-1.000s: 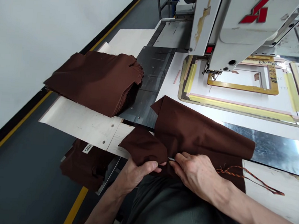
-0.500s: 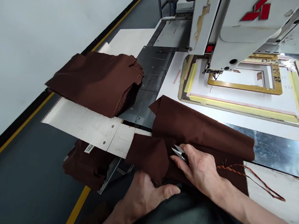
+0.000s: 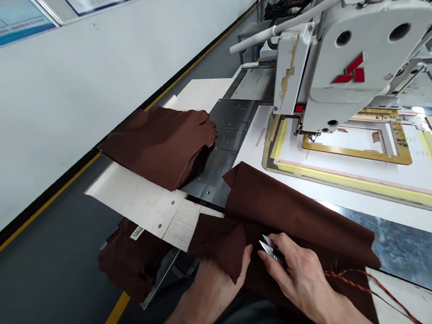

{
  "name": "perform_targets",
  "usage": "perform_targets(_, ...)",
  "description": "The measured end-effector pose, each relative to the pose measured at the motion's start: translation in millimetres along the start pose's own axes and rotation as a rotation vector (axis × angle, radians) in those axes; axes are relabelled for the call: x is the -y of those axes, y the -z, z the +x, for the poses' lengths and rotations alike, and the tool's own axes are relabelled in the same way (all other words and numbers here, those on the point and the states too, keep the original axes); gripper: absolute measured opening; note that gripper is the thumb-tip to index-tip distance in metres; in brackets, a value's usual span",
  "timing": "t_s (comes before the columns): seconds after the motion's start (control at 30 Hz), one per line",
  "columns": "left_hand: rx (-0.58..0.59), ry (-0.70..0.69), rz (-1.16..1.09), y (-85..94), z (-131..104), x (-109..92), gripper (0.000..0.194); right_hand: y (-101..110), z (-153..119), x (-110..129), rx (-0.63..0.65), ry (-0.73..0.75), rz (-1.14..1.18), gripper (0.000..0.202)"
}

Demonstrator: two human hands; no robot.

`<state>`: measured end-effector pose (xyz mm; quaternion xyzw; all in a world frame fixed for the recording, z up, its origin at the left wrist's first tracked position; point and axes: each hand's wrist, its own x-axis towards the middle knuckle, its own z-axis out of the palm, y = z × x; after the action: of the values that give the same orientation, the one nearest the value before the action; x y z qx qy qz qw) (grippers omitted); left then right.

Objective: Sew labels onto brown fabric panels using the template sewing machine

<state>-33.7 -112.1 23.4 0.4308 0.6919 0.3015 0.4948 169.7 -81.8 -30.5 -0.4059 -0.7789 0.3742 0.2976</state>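
Dark brown cloth (image 3: 294,213) lies over the front edge of the machine table, its upper part folded over. My right hand (image 3: 300,271) rests above it, closed around small metal thread snips (image 3: 271,248) whose blades point left and stand apart. At the cloth's left end, my left hand (image 3: 215,287) grips a flap of it, thumb on top and the other fingers hidden beneath the fabric. An orange and black twisted cord (image 3: 389,285) trails to the right from near my right wrist.
A stack of brown cloth pieces (image 3: 161,145) lies on the left of the table. More brown cloth (image 3: 129,260) sits lower left. Behind stands a white sewing machine (image 3: 354,63) over a yellow frame (image 3: 358,154). A white wall (image 3: 96,72) runs along the left.
The view has tilted up, showing more of the wall and machine. My left thumb has moved up onto the cloth flap. My right hand still holds the snips.
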Motion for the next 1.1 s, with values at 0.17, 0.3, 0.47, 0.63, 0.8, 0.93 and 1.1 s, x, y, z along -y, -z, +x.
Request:
perform_targets(0.17,-0.023,0.209,0.040,17.7,-3,15,0.043,-8,3,0,0.005,0.016,-0.077,0.019)
perform_targets(0.3,0.050,0.207,0.056,19.5,-3,21,0.050,-7,7,2,0.005,0.019,-0.134,0.023)
perform_targets(0.47,0.177,0.101,0.116,23.0,-4,18,0.047,5,10,17,0.090,-0.016,-0.297,0.028)
perform_targets(0.63,0.138,0.145,0.118,22.5,-5,21,0.047,11,13,34,0.282,0.016,-0.463,0.019)
perform_targets(0.8,0.130,0.129,0.114,20.9,-5,21,0.046,10,19,37,0.444,-0.010,-0.502,0.011)
perform_targets(0.93,0.127,0.111,0.108,21.0,-4,23,0.045,9,22,37,0.467,0.002,-0.507,0.011)
perform_targets(1.1,0.148,0.078,0.113,21.9,-4,25,0.044,10,26,40,0.500,-0.049,-0.479,0.012)
